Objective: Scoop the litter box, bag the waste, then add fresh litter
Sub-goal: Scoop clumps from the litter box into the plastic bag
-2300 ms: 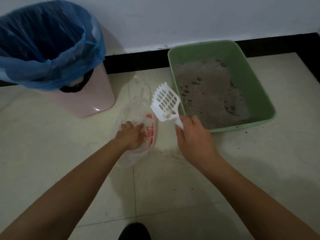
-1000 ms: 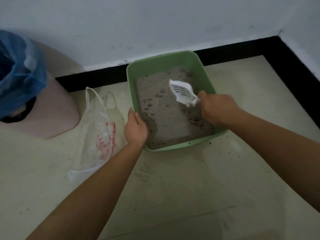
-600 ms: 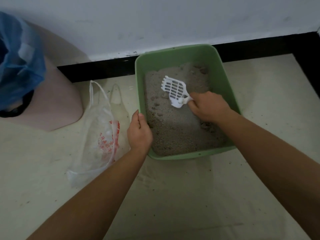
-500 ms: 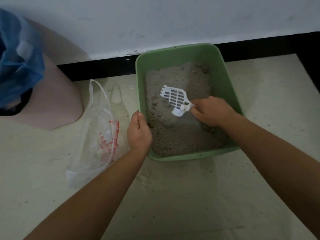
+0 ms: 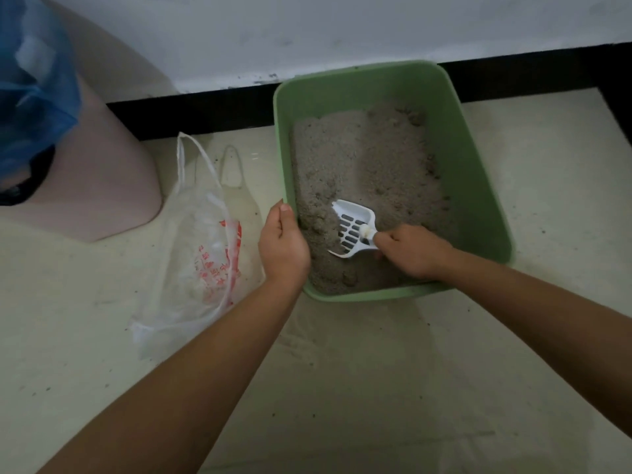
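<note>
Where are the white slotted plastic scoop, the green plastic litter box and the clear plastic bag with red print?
white slotted plastic scoop (image 5: pixel 354 230), head view, slotted blade.
green plastic litter box (image 5: pixel 478 186), head view, right inner wall.
clear plastic bag with red print (image 5: pixel 201 254), head view, middle of the bag, lying on the floor.

Floor (image 5: pixel 376 388): litter box (image 5: pixel 478 186), bag (image 5: pixel 195 254), bin (image 5: pixel 99 179).

Dim, flat indoor light with a greenish cast; soft shadows fall below the forearms. Wide-angle bending curves the edges, and detail is slightly soft throughout.
</note>
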The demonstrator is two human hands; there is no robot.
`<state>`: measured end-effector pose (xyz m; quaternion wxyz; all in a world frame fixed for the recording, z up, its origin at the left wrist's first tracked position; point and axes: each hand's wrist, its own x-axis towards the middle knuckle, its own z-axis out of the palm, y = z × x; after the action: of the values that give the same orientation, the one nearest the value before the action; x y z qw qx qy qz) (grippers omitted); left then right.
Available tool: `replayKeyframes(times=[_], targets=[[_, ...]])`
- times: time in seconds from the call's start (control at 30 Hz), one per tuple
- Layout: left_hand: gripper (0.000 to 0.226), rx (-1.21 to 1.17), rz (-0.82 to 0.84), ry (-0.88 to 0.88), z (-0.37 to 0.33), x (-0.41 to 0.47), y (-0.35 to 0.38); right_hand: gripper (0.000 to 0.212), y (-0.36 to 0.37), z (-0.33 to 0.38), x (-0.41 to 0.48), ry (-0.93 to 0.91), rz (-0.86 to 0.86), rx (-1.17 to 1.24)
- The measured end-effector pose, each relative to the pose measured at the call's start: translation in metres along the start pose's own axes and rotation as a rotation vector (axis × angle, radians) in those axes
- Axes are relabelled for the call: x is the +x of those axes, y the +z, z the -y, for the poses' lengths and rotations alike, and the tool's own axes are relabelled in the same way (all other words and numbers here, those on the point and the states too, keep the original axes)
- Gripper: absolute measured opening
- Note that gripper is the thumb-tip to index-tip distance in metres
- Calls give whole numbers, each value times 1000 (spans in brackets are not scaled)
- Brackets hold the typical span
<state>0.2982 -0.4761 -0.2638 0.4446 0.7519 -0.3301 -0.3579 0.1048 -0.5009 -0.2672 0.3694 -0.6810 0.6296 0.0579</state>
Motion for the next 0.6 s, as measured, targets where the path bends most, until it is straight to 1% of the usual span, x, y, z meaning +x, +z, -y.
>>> replayKeyframes(times=[0.1,0.2,0.37,0.5,0.6], targets=[[41,-6,2,-7,1,0,-1,53,-2,6,9,12,5,126],[42,-6,12,-17,1,0,-1,44,2,21,23,22,-42,192],[42,12,6,-24,-1,0,0,49,14,38,56,91,-162,291],[41,47,-3,-12,-2,0,0,51,15,48,69,111,-240,280],[41,68,-3,-12,-3,-1,0,49,16,51,73,115,-274,326]])
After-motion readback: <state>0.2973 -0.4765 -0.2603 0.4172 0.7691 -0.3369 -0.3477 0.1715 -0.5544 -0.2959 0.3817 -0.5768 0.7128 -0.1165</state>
